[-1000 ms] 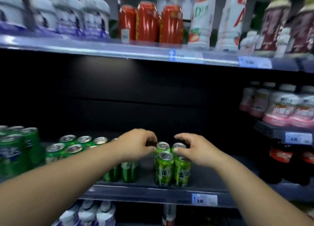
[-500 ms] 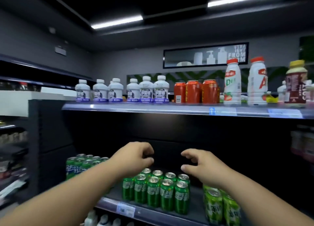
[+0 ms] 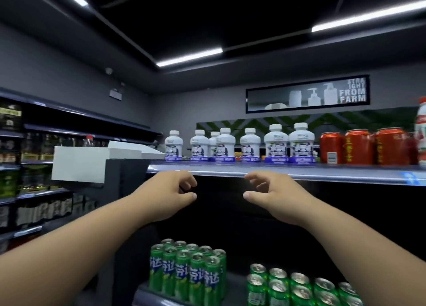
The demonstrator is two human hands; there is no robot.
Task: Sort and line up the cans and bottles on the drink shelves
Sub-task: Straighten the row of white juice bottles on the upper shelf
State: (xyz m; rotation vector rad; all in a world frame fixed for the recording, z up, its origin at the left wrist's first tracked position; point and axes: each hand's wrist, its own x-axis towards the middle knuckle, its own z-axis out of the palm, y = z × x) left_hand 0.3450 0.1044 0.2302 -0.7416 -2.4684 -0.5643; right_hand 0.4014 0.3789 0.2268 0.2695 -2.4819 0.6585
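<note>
The left hand (image 3: 168, 195) and right hand (image 3: 274, 197) hold nothing, fingers loosely curled, apart before the top shelf's (image 3: 299, 173) front edge; white bottles (image 3: 251, 144) line that edge, red cans (image 3: 359, 146) toward its right end; on the lower shelf (image 3: 147, 296), tall green cans (image 3: 189, 269) crowd the left corner, shorter green cans (image 3: 299, 287) just beside them.

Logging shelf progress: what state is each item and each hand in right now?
Left hand: fingers loosely curled, holding nothing.
Right hand: fingers loosely curled, holding nothing.
White bottles: upright, capped, on the upper shelf, one set behind the row.
Red cans: upright, side by side, upper shelf.
Tall green cans: upright, packed block, lower shelf.
Short green cans: upright, in rows, lower shelf.
</note>
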